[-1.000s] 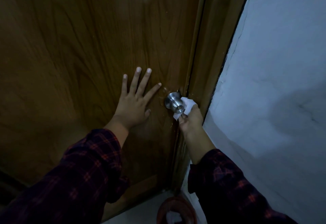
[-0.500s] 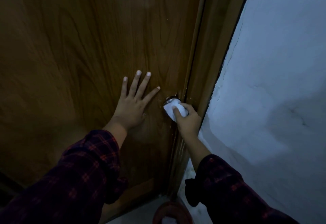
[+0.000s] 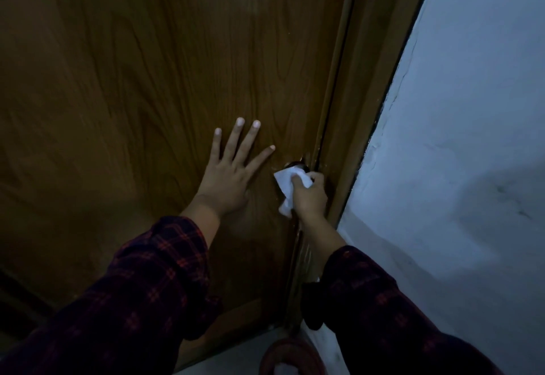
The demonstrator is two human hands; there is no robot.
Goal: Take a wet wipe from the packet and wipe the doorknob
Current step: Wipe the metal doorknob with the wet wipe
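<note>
A white wet wipe (image 3: pixel 286 185) is wrapped over the doorknob (image 3: pixel 297 164) at the right edge of the brown wooden door (image 3: pixel 147 94). My right hand (image 3: pixel 310 196) grips the wipe around the knob, so only a sliver of the knob's top shows. Flat against the door, just left of the knob, rests my left hand (image 3: pixel 228 175) with its fingers spread and nothing in it. No wipe packet is in view.
The wooden door frame (image 3: pixel 368 94) runs along the door's right edge, and a pale plastered wall (image 3: pixel 472 138) fills the right side. At the bottom, by the floor, sits a reddish round object (image 3: pixel 290 357).
One second ago the metal knob was bare with the wipe held at its right side. My right hand has since brought the wipe over the knob and covers it. My left hand stayed put.
</note>
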